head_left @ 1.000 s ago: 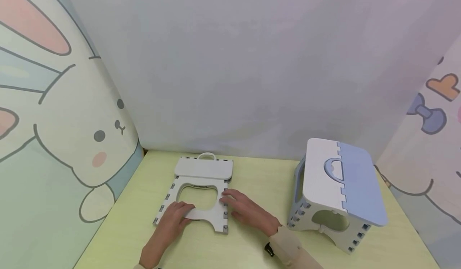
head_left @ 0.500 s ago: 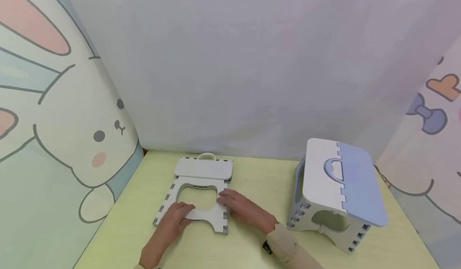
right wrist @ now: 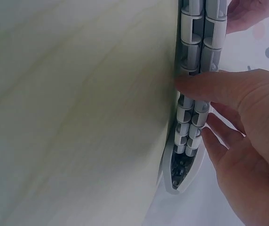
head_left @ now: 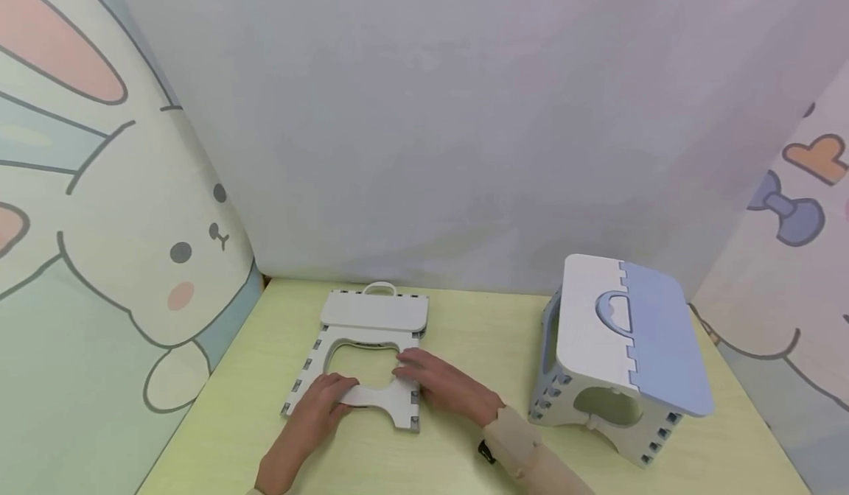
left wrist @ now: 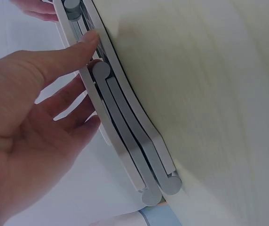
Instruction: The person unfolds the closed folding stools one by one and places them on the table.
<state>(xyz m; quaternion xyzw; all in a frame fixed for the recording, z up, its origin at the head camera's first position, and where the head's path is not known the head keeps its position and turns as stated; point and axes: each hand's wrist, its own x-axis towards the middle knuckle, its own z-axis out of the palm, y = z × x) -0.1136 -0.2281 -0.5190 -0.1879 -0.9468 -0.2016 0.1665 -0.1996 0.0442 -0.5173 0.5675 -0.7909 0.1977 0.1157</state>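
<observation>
A white folding stool (head_left: 374, 314) with grey hinges lies folded flat on the table, its small looped handle (head_left: 380, 286) toward the back. My left hand (head_left: 320, 405) grips its near edge. In the left wrist view the thumb (left wrist: 85, 47) lies against that edge and the fingers rest on the upper panel. My right hand (head_left: 451, 386) holds the right side, with its fingertips near the big opening. Seen from the right wrist, the thumb (right wrist: 205, 87) presses on the hinged side, with the other fingers over the top face.
To the right a second folding stool (head_left: 593, 318), white and blue, stands unfolded on its legs. The pale yellow-green table (head_left: 477, 318) ends at a grey-white curtain (head_left: 424, 127) behind. Panels with cartoon animals flank it, the left one (head_left: 152, 244) showing a rabbit.
My right hand has slid slightly left, its fingers reaching further over the stool's side toward the opening. The left hand and both stools have stayed in place.
</observation>
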